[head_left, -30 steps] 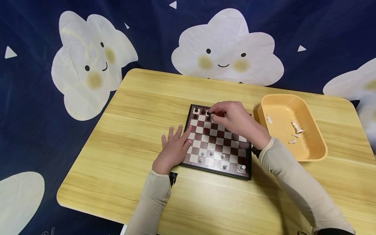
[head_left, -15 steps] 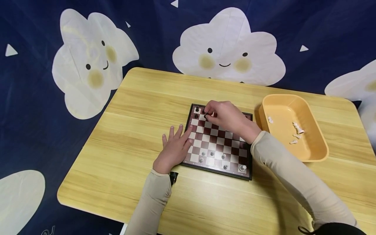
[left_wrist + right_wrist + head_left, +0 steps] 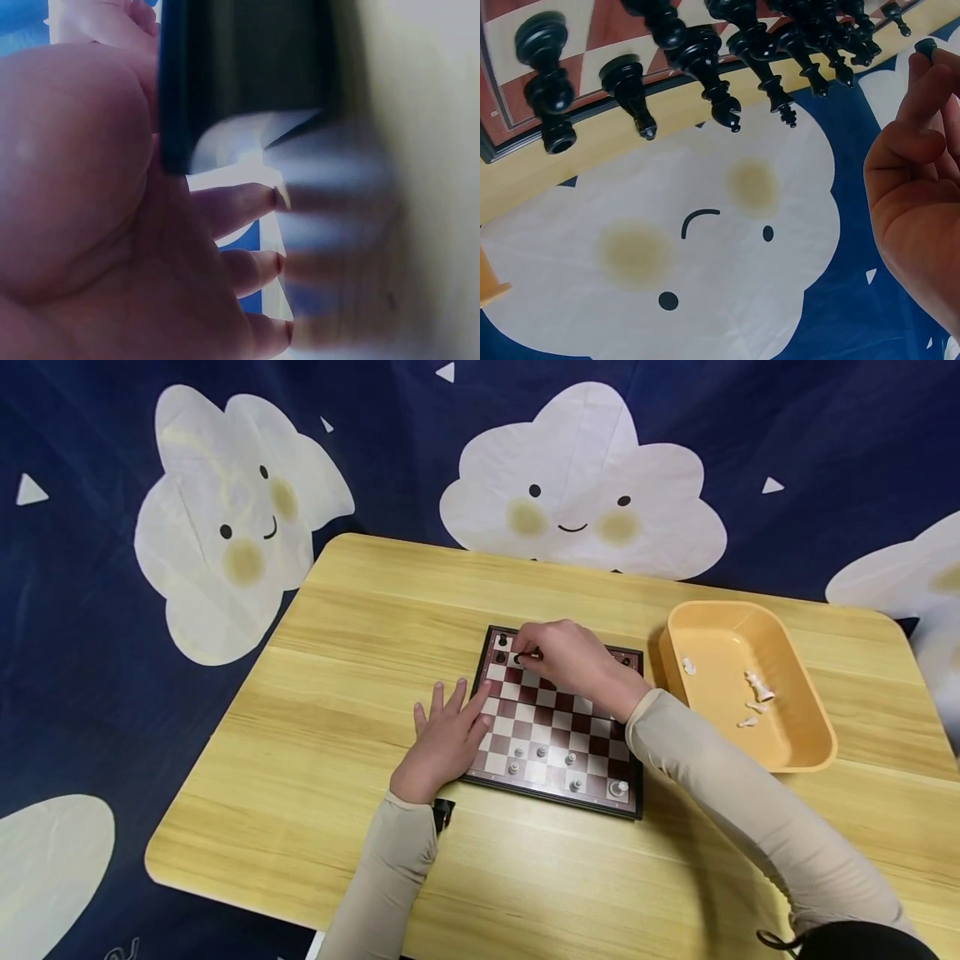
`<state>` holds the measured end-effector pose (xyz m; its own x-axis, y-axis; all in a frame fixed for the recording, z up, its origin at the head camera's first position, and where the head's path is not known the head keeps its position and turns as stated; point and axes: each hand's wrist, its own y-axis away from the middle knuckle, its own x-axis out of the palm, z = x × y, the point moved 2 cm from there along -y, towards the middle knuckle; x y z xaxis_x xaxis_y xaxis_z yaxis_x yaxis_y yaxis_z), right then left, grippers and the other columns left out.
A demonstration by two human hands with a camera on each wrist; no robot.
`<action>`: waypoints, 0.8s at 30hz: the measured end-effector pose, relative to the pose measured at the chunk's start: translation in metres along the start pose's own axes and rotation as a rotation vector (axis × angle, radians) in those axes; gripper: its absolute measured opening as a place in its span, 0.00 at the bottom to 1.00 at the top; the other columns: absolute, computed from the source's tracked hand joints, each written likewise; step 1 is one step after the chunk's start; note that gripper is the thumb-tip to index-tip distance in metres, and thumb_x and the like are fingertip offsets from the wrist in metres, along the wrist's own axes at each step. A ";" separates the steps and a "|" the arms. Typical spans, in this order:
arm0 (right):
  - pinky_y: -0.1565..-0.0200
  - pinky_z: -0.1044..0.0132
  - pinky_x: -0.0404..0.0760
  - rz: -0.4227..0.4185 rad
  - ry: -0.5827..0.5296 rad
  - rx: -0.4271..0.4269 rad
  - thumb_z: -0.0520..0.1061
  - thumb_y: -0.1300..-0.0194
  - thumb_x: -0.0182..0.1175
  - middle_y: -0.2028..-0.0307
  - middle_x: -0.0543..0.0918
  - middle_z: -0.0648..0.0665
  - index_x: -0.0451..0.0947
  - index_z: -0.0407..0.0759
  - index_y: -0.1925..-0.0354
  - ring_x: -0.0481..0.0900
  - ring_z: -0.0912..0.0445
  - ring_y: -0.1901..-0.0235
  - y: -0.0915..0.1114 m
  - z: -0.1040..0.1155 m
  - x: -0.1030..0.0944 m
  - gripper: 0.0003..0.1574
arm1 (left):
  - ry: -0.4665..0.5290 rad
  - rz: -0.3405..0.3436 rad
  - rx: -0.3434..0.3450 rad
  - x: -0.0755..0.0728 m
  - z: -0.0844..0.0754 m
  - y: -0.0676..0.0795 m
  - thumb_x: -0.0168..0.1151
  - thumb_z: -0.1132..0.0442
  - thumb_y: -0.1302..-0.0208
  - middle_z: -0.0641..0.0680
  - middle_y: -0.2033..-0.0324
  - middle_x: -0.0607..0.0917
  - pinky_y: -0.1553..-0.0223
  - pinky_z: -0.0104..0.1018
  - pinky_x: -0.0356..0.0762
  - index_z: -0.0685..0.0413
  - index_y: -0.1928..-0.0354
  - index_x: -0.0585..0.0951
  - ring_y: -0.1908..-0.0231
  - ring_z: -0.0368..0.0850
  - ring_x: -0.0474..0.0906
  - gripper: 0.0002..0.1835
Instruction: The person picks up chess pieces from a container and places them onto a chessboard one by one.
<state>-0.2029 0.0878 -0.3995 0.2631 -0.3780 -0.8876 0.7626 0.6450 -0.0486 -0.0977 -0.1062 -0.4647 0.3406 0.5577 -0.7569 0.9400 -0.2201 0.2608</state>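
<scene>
My left hand (image 3: 442, 739) lies with spread fingers at the left edge of the chessboard (image 3: 540, 717), thumb and index finger over its border. In the left wrist view its palm (image 3: 82, 187) fills much of the picture. Over the far left part of the board, my right hand (image 3: 573, 660) pinches a small black chess piece (image 3: 925, 48) between thumb and fingertips; its kind is hidden. Two black pieces, one a black pawn (image 3: 501, 657), stand just left of those fingers. Several black pieces (image 3: 712, 75) line the far rows in the right wrist view.
Several white pieces (image 3: 542, 752) and a larger white piece (image 3: 618, 788) stand on the near side of the board. A yellow bin (image 3: 813, 727) to the right holds a white king-like piece (image 3: 759, 687) and other small white pieces. A cloud-print cloth hangs behind the table (image 3: 300, 727).
My right hand has moved left along the far rows, its fingertips now a column or so nearer the left border. The left hand has stayed in place.
</scene>
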 end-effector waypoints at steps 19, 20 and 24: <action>0.60 0.53 0.85 0.049 0.109 0.025 0.37 0.30 0.67 0.58 0.90 0.46 0.86 0.41 0.53 0.87 0.51 0.62 -0.012 -0.002 0.008 0.08 | -0.016 0.020 0.003 0.000 0.002 0.001 0.40 0.47 0.16 0.59 0.18 0.48 0.28 0.71 0.25 0.37 0.17 0.54 0.20 0.66 0.28 0.30; 0.60 0.53 0.85 0.054 0.109 0.029 0.37 0.30 0.67 0.58 0.90 0.46 0.86 0.42 0.53 0.87 0.51 0.62 -0.013 -0.002 0.008 0.08 | -0.014 0.020 0.004 0.000 0.002 0.001 0.40 0.47 0.16 0.59 0.18 0.48 0.28 0.71 0.25 0.37 0.17 0.54 0.20 0.66 0.28 0.30; 0.60 0.53 0.85 0.077 0.128 0.038 0.38 0.30 0.68 0.57 0.90 0.45 0.86 0.42 0.53 0.87 0.51 0.61 -0.015 0.000 0.011 0.08 | -0.016 0.020 0.005 0.000 0.003 0.001 0.40 0.47 0.16 0.60 0.18 0.48 0.28 0.71 0.25 0.37 0.17 0.54 0.20 0.65 0.28 0.30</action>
<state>-0.2120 0.0741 -0.4082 0.2463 -0.2390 -0.9393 0.7653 0.6426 0.0372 -0.0973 -0.1087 -0.4658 0.3585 0.5403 -0.7613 0.9330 -0.2346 0.2728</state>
